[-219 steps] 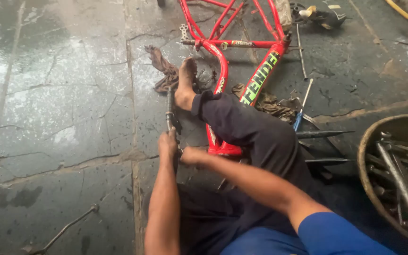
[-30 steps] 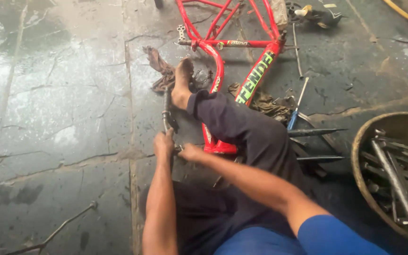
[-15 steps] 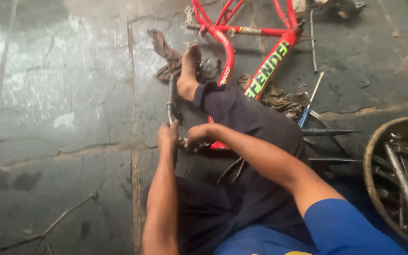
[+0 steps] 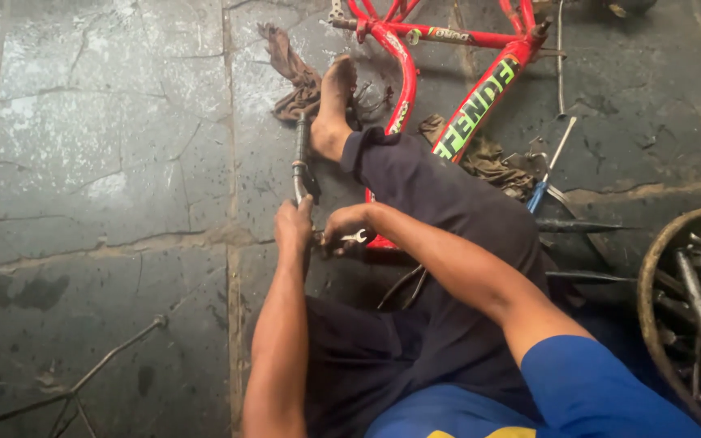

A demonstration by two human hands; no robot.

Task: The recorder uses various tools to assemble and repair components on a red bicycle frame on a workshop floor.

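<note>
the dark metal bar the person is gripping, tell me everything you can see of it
The dark metal bar is a slim, grimy tube lying lengthwise along the stone floor, pointing away from the person. A clamp-like fitting sits partway along it. Its far end reaches the brown rag, beside the bare foot. The left hand wraps its near end, and the right hand holds a small silvery spanner beside it. The bar's lower end is hidden by the hands.

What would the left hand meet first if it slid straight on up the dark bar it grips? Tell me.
Probably the clamp fitting on the dark bar just above the left hand; beyond that, the bare foot resting beside the bar. Depth is hard to judge.
</note>
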